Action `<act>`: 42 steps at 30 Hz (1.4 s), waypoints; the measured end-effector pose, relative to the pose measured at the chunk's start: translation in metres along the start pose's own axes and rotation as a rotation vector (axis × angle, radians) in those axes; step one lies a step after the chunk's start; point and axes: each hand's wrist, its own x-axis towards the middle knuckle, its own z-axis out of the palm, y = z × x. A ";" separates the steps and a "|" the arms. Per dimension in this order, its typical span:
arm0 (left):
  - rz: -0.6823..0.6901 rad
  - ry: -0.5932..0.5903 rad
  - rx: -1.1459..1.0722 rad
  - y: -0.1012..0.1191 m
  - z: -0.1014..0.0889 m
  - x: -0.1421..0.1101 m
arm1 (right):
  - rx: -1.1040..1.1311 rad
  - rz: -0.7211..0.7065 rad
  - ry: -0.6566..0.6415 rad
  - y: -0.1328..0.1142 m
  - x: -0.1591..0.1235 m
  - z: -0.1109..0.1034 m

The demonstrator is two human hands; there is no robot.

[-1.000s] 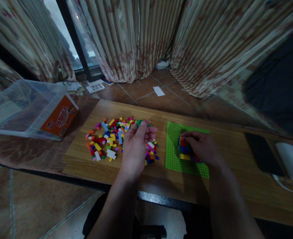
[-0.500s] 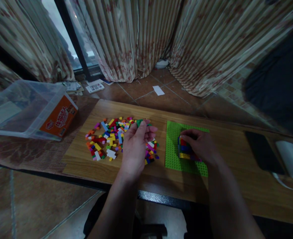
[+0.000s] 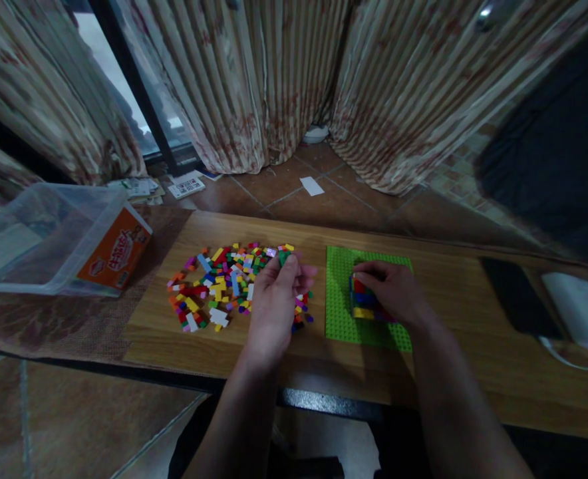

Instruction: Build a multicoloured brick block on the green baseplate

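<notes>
Above the loose toy bricks, my left hand (image 3: pixel 273 303) is closed, with a green toy brick (image 3: pixel 283 257) between thumb and fingers. My right hand (image 3: pixel 394 289) bends over a low structure of toy bricks (image 3: pixel 363 299) in red, blue and yellow. Its thumb and fingertips are pinched at the structure's far left corner; the fingers hide part of the build, and any small brick between them cannot be made out. The structure stands on a green studded baseplate (image 3: pixel 338 293). Many loose toy bricks (image 3: pixel 219 287) of mixed colours lie spread left of the baseplate.
A clear plastic bin (image 3: pixel 59 266) with an orange label stands at the table's left end. On the right lie a dark phone (image 3: pixel 518 296) and a white device (image 3: pixel 576 309) with a cable. Curtains (image 3: pixel 214 86) hang beyond the wooden table (image 3: pixel 174 349).
The view has shifted slightly. My left hand, still holding the green toy brick, has moved a little closer to the baseplate. My right hand stays at the same corner of the structure.
</notes>
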 end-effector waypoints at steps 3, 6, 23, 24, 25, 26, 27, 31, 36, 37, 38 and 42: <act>-0.032 -0.091 0.124 -0.008 0.004 -0.002 | 0.181 0.000 0.158 0.001 -0.003 -0.009; -0.033 -0.190 0.288 -0.019 0.010 -0.004 | 0.276 -0.045 0.258 -0.005 -0.011 -0.022; 0.123 -0.426 0.713 -0.054 0.038 -0.013 | 0.442 -0.177 -0.187 -0.005 -0.045 -0.031; 0.132 -0.405 0.728 -0.053 0.037 -0.012 | 0.483 -0.151 -0.146 -0.003 -0.045 -0.037; 0.143 -0.374 0.747 -0.053 0.037 -0.011 | 0.517 -0.123 -0.105 0.001 -0.044 -0.043; 0.153 -0.339 0.770 -0.053 0.036 -0.010 | 0.537 -0.096 -0.069 0.005 -0.042 -0.049; 0.162 -0.306 0.794 -0.053 0.036 -0.009 | 0.542 -0.069 -0.042 0.010 -0.041 -0.055; 0.213 -0.254 0.897 -0.056 0.035 -0.006 | 0.442 0.027 -0.052 0.033 -0.036 -0.074; 0.228 -0.284 0.993 -0.067 0.040 -0.005 | 0.286 -0.013 -0.186 0.050 -0.036 -0.081; 0.224 -0.283 1.003 -0.068 0.041 -0.005 | 0.261 -0.028 -0.216 0.051 -0.036 -0.081; 0.222 -0.277 1.014 -0.069 0.043 -0.005 | 0.235 -0.037 -0.240 0.051 -0.037 -0.082; 0.215 -0.261 1.070 -0.071 0.047 -0.005 | 0.181 -0.031 -0.306 0.048 -0.039 -0.082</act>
